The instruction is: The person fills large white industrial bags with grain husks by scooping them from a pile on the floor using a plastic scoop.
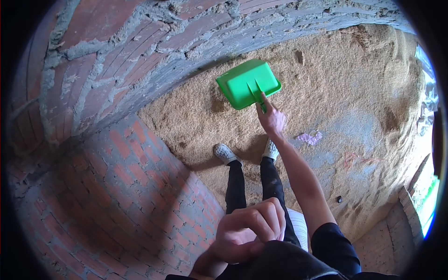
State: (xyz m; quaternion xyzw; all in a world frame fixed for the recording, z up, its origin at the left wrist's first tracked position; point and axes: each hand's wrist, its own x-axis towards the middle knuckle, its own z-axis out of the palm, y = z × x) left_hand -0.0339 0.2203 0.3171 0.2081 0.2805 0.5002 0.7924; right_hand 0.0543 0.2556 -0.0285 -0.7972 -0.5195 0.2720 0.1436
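A bright green plastic scoop, shaped like a dustpan, is held out over the sandy, grain-like material on the floor. Its short handle points back toward me, and my right hand is closed around it. What lies inside the scoop cannot be seen, since its underside faces me. My left hand is near my body at the bottom of the view, fingers curled beside a dark, blurred object or cloth. Whatever those fingers hold, if anything, is hidden.
A rough brick wall runs along the top and left, with another brick surface at lower left. My shoes stand on the loose material. A pinkish scrap and a small dark object lie to the right.
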